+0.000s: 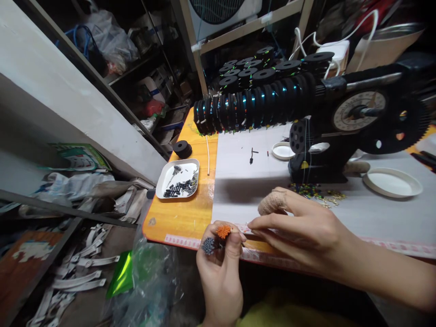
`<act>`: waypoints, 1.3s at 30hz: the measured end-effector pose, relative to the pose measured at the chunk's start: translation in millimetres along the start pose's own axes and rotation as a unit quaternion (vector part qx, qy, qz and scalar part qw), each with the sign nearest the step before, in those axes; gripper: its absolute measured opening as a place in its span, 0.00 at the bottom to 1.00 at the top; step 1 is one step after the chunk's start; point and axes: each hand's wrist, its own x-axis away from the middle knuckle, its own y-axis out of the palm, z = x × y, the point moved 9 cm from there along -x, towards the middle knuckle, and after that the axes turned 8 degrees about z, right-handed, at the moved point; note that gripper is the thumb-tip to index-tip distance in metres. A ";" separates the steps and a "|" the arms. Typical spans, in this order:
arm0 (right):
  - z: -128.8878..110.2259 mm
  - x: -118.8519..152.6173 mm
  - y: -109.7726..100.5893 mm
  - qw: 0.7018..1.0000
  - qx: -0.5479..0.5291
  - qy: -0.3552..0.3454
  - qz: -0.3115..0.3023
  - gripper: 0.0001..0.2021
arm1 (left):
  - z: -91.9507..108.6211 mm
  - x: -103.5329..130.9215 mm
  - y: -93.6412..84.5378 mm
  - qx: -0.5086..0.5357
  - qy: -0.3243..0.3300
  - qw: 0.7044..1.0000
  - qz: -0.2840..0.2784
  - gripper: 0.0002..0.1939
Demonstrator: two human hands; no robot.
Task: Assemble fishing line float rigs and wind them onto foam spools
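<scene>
My left hand (221, 277) is closed around two bundles of thin pieces at the table's front edge. One bundle has orange tips (224, 231); the other has grey-blue tips (208, 245). Just to the right, my right hand (306, 231) has its fingers bent toward the left, with a tan wrap (273, 202) around one finger. Its lower fingertips come together near the left fingers, and anything between them is too small to make out. Beyond both hands stands a black machine with a long row of dark spools (255, 106).
A white tray (161, 181) of small black and metal parts sits at the left, below black discs (182, 149). Small coloured parts (316, 193) lie by the machine base. White dishes (391, 182) and a ruler strip (180, 240) are on the table.
</scene>
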 end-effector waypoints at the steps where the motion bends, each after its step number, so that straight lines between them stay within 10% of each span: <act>1: 0.2 0.0 -0.3 1.000 -0.002 0.002 0.002 0.07 | -1.1 0.3 0.2 0.002 -0.005 1.000 0.002 0.07; 12: -1.5 -5.0 -8.8 0.997 -0.053 0.026 0.042 0.06 | -14.6 6.2 8.7 0.024 -0.061 0.998 -0.004 0.05; 17: -6.0 -6.0 -9.1 0.998 -0.051 0.029 0.033 0.07 | -9.4 9.1 20.3 0.192 -0.077 0.978 -0.011 0.10; 21: -1.5 -6.6 -14.6 0.997 -0.050 0.032 0.048 0.06 | 9.2 -9.4 -6.0 0.240 -0.038 0.969 0.050 0.13; 25: 1.3 -7.8 -13.7 0.997 -0.057 0.035 0.035 0.06 | 63.2 -44.0 -78.0 -0.074 0.191 0.965 0.163 0.11; 27: 0.5 -7.7 -11.3 0.996 -0.073 0.038 0.025 0.07 | 77.1 -62.3 -98.2 -0.360 0.242 0.883 0.177 0.06; 29: 1.7 -7.1 -9.5 0.996 -0.075 0.051 0.020 0.07 | 64.1 -83.5 -100.6 -0.549 0.216 0.804 0.072 0.01; 34: 5.5 -5.5 -7.8 0.996 -0.051 0.064 0.021 0.06 | 50.8 -94.2 -90.7 -0.577 0.211 0.785 -0.075 0.15; 39: 8.6 -5.9 -6.4 0.996 -0.044 0.075 0.024 0.05 | 89.9 -64.2 -76.3 -0.484 0.313 0.814 0.068 0.13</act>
